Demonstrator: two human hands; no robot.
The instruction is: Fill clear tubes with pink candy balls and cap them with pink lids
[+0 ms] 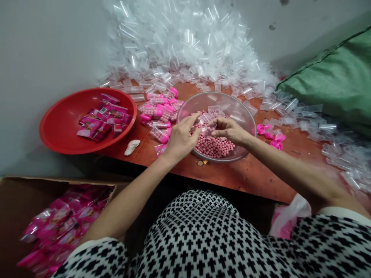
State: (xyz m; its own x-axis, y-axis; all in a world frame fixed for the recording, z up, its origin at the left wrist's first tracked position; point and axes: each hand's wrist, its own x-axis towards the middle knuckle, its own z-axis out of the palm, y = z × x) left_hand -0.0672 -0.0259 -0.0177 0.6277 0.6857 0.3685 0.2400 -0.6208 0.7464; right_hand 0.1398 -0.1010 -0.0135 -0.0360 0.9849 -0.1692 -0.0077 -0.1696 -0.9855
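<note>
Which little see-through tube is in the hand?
Find the orange table, then the clear bowl of pink balls on it. Over the balls, the right hand pinches one clear tube. Unlike the heaped tubes, it's held in the fingers.

The top (203, 235) is white with rows of small black crosses, a dense print running across the chest and both shoulders. Its short sleeves end in plain white hems (344, 211), leaving the forearms (124, 204) bare.

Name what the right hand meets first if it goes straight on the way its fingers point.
The right hand pinches a clear plastic tube; past that, the left hand looks first in line, though depth is unclear and it could pass above.
</note>
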